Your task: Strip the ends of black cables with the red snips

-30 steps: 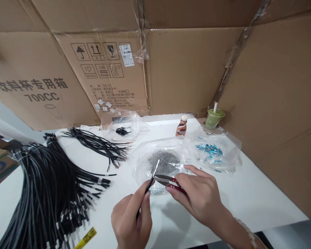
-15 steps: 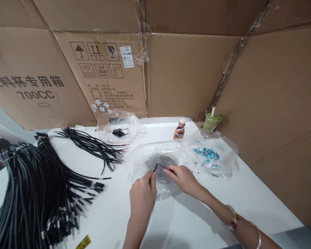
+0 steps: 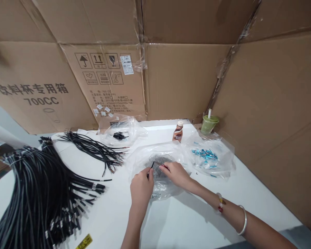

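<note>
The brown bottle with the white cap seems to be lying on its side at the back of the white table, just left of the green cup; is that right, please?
Not quite: the brown bottle stands upright, not on its side, as the head view shows. It is at the back of the white table, just left of the green cup.

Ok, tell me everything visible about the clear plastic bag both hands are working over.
The clear plastic bag lies flat and crumpled on the white table, its film glossy and wrinkled. Inside sits a heap of small grey, metallic-looking pieces, too fine to identify. The left hand rests on its near edge, pinching a thin black cable end; the right hand lies on top, gripping something with a red part. A second bag with blue pieces adjoins it on the right.
</note>
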`<state>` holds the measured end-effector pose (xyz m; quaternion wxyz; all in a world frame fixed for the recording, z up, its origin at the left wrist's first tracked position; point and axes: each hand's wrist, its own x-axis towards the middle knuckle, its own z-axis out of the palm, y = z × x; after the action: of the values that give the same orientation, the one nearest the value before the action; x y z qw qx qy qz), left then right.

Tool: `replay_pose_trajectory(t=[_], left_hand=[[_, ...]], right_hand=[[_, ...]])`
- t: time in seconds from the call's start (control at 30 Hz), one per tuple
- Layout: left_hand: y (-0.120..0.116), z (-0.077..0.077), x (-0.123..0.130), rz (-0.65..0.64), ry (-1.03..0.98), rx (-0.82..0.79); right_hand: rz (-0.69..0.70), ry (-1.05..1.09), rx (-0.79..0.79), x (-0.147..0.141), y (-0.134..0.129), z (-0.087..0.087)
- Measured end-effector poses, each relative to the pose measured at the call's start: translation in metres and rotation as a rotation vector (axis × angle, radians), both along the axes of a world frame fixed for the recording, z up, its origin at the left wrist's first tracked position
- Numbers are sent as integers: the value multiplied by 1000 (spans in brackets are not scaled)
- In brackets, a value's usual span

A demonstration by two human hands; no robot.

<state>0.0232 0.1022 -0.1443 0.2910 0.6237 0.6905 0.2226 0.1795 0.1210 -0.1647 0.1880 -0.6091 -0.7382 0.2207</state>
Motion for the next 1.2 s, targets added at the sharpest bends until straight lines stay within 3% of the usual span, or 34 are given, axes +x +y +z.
replay_pose_trajectory(t=[0.3, 0.47, 0.53, 0.67, 0.73, 0.9, 1.2], left_hand=[[16, -15, 2, -77, -707, -270], [-4, 1, 3, -47, -974, -178], [-21, 13, 2, -30, -1005, -136], [-59, 40, 5, 17, -988, -57], [-74, 52, 7, 41, -977, -34], [-90, 68, 9, 88, -943, -72], [-98, 76, 6, 83, -884, -83]], right_hand=[[-8, 115, 73, 12, -13, 19], [38, 122, 122, 22, -41, 42], [95, 85, 217, 25, -54, 54], [194, -69, 605, 26, -73, 82], [220, -92, 717, 24, -79, 94], [236, -90, 811, 20, -88, 108], [203, -108, 925, 14, -96, 111]])
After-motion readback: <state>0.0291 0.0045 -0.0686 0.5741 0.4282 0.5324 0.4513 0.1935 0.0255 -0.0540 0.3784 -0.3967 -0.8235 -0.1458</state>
